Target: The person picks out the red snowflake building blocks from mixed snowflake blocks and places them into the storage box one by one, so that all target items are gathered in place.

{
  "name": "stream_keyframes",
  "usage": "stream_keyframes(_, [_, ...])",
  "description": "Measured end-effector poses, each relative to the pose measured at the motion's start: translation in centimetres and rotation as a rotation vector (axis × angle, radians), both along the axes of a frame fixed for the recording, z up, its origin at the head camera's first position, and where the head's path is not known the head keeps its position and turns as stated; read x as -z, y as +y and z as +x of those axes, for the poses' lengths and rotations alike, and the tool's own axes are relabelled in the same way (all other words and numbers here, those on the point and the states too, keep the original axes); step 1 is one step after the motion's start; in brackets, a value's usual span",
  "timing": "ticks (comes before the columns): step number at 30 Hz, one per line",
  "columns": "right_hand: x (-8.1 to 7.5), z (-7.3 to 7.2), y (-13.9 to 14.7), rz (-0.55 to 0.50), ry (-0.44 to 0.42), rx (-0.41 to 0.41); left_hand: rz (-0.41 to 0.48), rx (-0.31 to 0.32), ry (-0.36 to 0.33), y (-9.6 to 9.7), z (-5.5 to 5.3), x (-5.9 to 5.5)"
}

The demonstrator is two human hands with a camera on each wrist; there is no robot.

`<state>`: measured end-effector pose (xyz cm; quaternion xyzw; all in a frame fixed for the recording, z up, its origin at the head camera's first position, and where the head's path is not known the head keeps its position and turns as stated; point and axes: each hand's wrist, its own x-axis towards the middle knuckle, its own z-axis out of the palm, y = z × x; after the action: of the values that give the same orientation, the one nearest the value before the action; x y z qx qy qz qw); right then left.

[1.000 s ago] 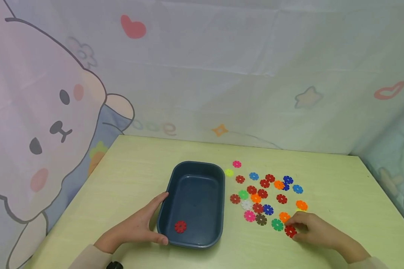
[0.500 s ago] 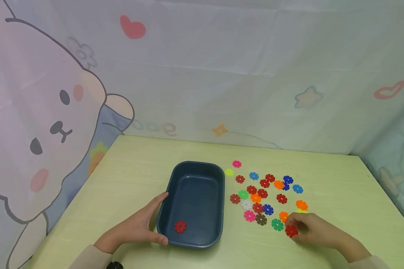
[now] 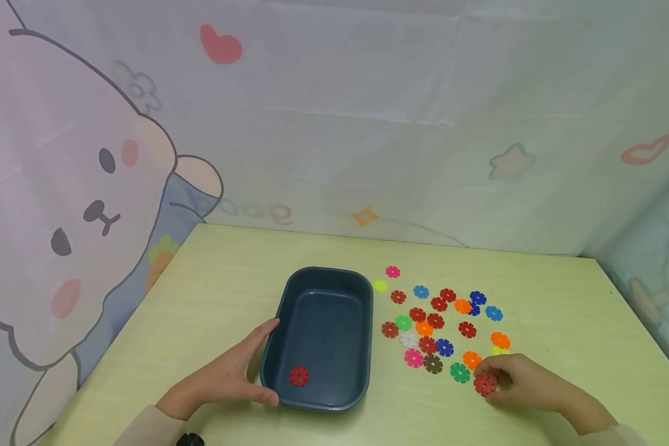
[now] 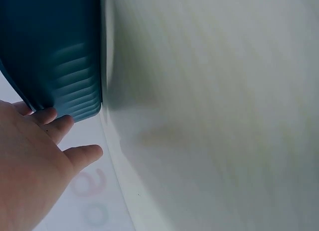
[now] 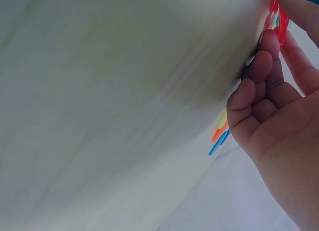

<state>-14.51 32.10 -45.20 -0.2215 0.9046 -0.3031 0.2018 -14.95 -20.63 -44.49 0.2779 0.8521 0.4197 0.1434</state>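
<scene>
A dark blue rectangular bin [image 3: 323, 334] stands on the table with one red notched plastic disc [image 3: 298, 376] lying in its near left corner. My left hand [image 3: 228, 375] rests against the bin's left side, fingers extended and thumb by the near corner. In the left wrist view, the fingertips touch the bin's outer wall [image 4: 75, 76]. At the near right of the scattered discs, my right hand [image 3: 526, 384] pinches a red notched disc [image 3: 485, 385] between thumb and fingers. That disc is tilted up, and in the right wrist view it [image 5: 283, 24] shows edge-on.
Several notched discs in many colours lie to the bin's right, some overlapping. A green disc [image 3: 459, 373] and an orange disc [image 3: 471, 360] are closest to the right hand. A printed cloth [image 3: 334, 124] hangs behind the table [image 3: 228, 279].
The red disc at my right fingertips has tipped up from the table and shifted slightly right. My left hand and the bin have not moved.
</scene>
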Motion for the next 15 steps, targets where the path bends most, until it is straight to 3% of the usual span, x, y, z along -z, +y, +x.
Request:
stream_keyframes(6, [0.0, -0.2, -0.2, -0.021, 0.042, -0.011, 0.015, -0.007, -0.029, 0.0, -0.1, 0.1])
stream_keyframes(15, [-1.2, -1.3, -1.9, -0.066, 0.303, -0.065, 0.025, -0.009, -0.043, 0.0, -0.2, 0.1])
